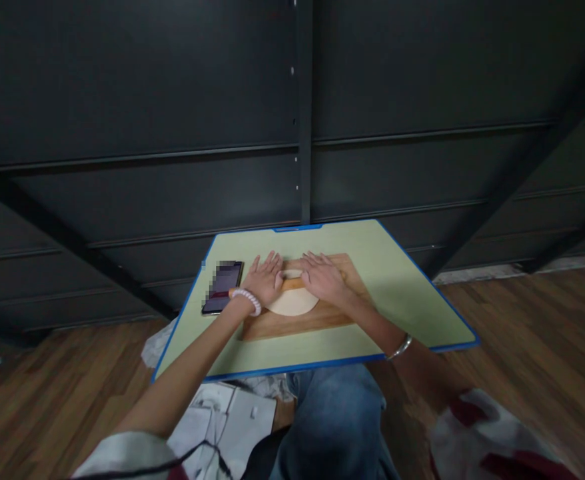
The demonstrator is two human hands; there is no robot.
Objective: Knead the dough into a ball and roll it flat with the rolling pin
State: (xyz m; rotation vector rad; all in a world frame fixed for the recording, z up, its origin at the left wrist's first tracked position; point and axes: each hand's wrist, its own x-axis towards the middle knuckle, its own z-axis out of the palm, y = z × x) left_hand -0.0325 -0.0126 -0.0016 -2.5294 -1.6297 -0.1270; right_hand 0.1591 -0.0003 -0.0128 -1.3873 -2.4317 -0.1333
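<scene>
My left hand [264, 279] lies flat on the left part of a wooden rolling pin [293, 284], its fingers stretched forward. The palm of my right hand [324, 279] presses on the pin's right part, also with fingers extended. Under the pin is a round, flat sheet of pale dough [292, 304], partly covered by the pin and my hands. The dough rests on a brown wooden board [272, 328]. Only the pin's middle and its left end show.
The board sits on a pale green table [412, 300] with a blue edge. A phone [225, 287] lies left of the board. Behind the table stands a dark panelled wall [197, 100]. White boxes [245, 420] are on the wooden floor below, beside my jeans-clad leg [332, 427].
</scene>
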